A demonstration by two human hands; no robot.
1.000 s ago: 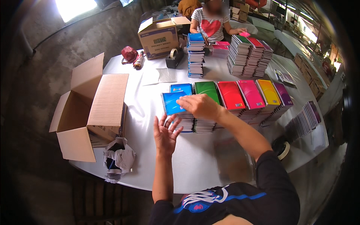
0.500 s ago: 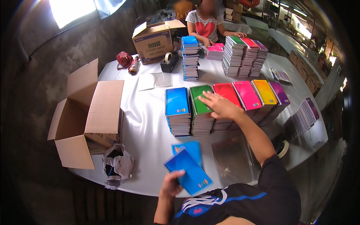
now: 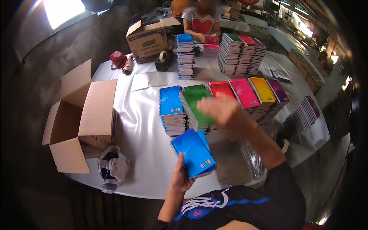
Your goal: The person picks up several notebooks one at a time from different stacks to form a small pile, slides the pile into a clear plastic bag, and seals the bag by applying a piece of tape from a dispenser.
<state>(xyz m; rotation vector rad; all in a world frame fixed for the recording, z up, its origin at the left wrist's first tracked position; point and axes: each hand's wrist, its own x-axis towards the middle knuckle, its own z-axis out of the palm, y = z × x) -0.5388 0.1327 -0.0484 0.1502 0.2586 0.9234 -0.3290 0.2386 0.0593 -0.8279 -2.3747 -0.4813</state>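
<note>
My left hand [image 3: 182,177] grips a blue spiral notebook [image 3: 193,150] above the near table edge, thumb along its left side. Part of another blue notebook [image 3: 203,138] shows behind it; whether it is held too, I cannot tell. My right hand [image 3: 220,109], smeared by motion, is over the green notebook stack [image 3: 194,96], its fingers at the top cover. Left of that stands a blue notebook stack [image 3: 170,100]. To the right run red [image 3: 221,89], pink [image 3: 244,93], yellow [image 3: 262,90] and purple [image 3: 277,91] stacks.
An open carton [image 3: 97,107] stands at left, beside a crumpled bag [image 3: 113,168]. Farther back are another carton [image 3: 147,46], a tape dispenser [image 3: 163,61] and tall notebook stacks [image 3: 230,55]. Clear plastic [image 3: 237,165] lies near me. A person [image 3: 202,25] sits across the table.
My left hand has raised the blue notebook up and right, over the other blue one. My right hand has drawn slightly nearer across the green stack. The person opposite has pulled their hands together.
</note>
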